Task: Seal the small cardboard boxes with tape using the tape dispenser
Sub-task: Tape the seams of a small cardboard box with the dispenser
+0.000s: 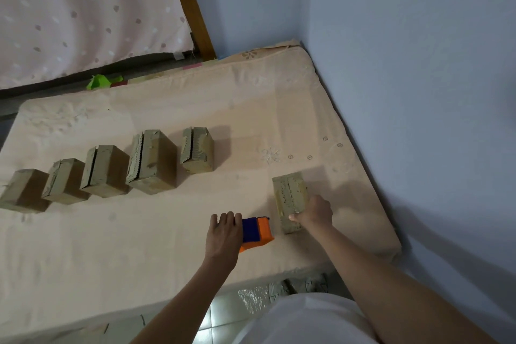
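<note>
An orange and blue tape dispenser lies on the mattress near its front edge. My left hand rests on its left end, fingers curled over the top. Just to the right stands a small cardboard box with a taped top seam. My right hand grips this box at its near right side, thumb on the top. Several more small cardboard boxes stand in a curved row across the left and middle of the mattress, most with an open slit along the top.
The peach mattress lies on the floor in a corner of blue walls. A spotted pink sheet hangs at the back left beside a wooden post. A green scrap lies behind the mattress. Floor tiles and crumpled wrap show at my feet.
</note>
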A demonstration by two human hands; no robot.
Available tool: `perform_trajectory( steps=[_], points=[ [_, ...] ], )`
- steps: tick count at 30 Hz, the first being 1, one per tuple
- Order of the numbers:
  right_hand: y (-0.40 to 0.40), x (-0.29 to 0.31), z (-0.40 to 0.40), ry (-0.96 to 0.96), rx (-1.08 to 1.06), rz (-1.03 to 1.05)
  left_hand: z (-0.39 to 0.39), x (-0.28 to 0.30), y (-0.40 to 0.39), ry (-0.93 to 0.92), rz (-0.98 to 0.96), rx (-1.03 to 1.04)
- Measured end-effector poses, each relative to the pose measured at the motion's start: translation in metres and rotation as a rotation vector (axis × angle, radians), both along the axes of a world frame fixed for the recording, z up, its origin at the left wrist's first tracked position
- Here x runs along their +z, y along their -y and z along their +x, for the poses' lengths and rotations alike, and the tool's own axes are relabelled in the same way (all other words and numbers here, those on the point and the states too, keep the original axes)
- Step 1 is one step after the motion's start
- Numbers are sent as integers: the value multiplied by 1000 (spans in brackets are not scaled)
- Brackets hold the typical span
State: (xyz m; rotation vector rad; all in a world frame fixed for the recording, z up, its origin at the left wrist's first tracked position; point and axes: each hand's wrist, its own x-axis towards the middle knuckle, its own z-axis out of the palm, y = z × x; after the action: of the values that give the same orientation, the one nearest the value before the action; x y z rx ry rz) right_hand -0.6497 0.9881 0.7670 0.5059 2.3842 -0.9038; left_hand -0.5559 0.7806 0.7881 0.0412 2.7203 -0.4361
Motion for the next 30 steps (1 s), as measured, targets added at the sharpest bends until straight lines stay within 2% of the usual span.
perform_trajectory(
  steps=[16,20,25,30],
  points=[
    [4,9,2,10,-4,-20,-38,5,-30,151,-136,-13],
    [1,8,-1,11,-20,-6,-40,-3,-21,200,-229,22],
    [1,3,0,18,-12,-4,-34,-14,0,161,-20,232],
    [-8,0,0,45,-38,-56,-32,-27,-5,135,297,571]
  ],
)
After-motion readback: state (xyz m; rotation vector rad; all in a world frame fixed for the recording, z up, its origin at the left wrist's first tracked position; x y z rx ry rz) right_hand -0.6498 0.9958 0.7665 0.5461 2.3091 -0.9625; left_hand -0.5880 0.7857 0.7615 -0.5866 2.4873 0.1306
